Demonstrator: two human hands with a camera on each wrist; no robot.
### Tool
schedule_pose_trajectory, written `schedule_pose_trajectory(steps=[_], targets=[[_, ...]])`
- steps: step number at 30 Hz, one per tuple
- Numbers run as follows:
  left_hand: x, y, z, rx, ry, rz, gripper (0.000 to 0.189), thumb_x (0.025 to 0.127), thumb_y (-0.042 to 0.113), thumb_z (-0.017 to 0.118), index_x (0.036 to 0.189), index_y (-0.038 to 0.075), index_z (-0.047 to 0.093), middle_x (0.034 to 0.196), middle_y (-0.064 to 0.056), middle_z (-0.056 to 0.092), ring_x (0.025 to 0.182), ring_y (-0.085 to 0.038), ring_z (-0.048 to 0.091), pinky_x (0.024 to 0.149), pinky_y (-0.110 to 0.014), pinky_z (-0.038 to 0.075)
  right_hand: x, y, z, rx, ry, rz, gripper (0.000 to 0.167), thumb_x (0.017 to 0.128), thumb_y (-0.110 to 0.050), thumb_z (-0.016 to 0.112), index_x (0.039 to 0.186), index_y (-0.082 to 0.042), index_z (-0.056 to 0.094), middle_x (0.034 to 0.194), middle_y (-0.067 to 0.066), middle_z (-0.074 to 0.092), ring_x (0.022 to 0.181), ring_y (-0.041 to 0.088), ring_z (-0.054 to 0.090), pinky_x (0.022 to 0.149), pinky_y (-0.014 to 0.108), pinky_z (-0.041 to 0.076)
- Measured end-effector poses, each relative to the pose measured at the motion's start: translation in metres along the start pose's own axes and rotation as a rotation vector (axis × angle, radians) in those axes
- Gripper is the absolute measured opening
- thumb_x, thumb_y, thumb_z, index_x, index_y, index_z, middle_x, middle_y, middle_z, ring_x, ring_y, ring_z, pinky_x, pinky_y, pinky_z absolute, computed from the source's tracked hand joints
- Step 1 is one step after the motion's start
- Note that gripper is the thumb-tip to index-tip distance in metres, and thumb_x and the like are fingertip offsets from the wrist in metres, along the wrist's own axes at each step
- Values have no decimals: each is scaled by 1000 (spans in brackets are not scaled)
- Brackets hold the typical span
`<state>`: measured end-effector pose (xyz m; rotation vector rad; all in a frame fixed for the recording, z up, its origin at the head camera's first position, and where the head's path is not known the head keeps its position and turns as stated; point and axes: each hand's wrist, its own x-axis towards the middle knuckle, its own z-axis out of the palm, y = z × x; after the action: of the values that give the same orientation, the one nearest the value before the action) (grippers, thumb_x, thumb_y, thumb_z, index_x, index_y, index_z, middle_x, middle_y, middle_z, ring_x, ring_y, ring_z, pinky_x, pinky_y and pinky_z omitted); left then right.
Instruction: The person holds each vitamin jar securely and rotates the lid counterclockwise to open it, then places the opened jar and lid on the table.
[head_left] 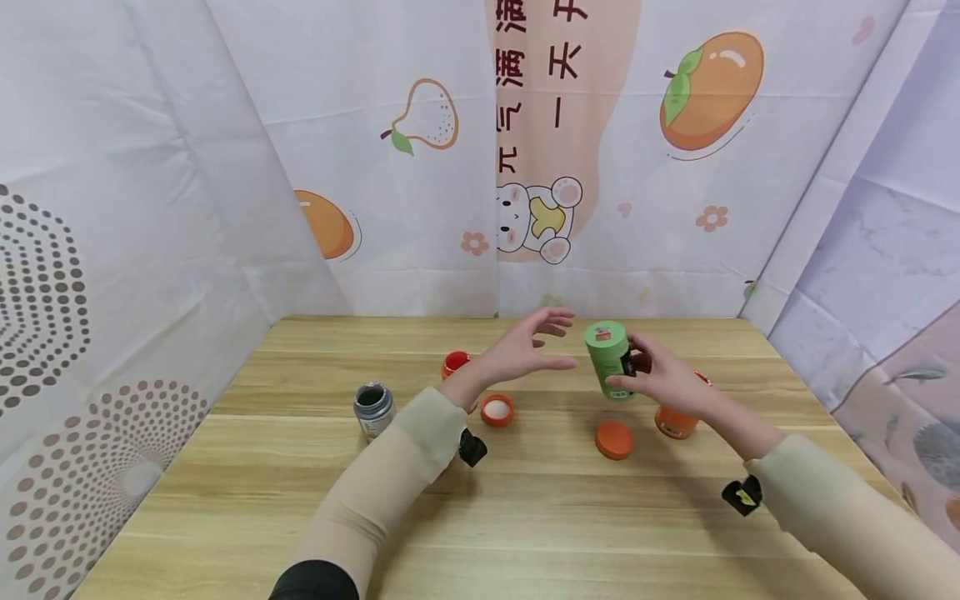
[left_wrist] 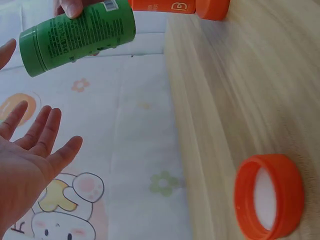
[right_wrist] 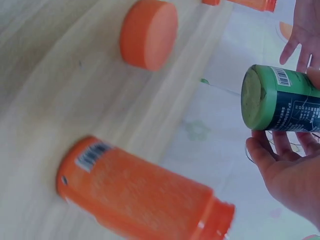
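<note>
A green lidded bottle with a dark label is raised over the table in my right hand, fingers and thumb round its side. In the left wrist view the same green bottle lies tilted, its cap end toward my left hand. That hand reaches out with spread fingers, a small gap from the bottle, holding nothing. Below the green bottle an orange cap rests on the table. An uncapped orange bottle stands under my right wrist, partly hidden.
Left of my left forearm stands an uncapped grey bottle. Behind that wrist shows another open orange bottle, with an upturned orange cap beside it. A printed curtain hangs along the table's back edge.
</note>
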<state>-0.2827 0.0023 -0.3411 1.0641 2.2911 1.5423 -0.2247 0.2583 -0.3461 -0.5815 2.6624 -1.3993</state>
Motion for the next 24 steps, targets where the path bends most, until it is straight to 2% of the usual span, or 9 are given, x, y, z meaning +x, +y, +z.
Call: schedule_pose_trajectory(steps=[7,14,18,24], targets=[[7,12,3,7,-53,34,67,84,24,78,141,16,45,133,1,52,118,-10,50,103,-44,40,-11,-11,-12,-157,0,-16,66,86,-18,76,138,3,41,119,18,56,102,33,58,83,43,49],[8,22,11,-2,-99,74,66,84,21,78,141,15,45,134,-1,52,119,-12,50,99,-35,42,-18,-17,-18,-252,4,-69,64,82,-18,79,133,2,47,114,16,60,100,33,58,86,50,48],[2,24,15,5,-108,106,65,83,20,79,139,17,46,133,0,53,120,-17,51,99,-36,43,-21,-19,-19,-291,3,-119,59,80,-16,82,128,0,52,111,13,61,98,31,60,83,48,50],[-13,22,17,49,-100,143,67,81,19,81,138,16,47,133,0,53,118,-14,52,97,-34,45,-27,-27,-14,-329,-17,-145,55,78,-21,83,123,-6,55,107,6,62,93,24,61,79,44,51]])
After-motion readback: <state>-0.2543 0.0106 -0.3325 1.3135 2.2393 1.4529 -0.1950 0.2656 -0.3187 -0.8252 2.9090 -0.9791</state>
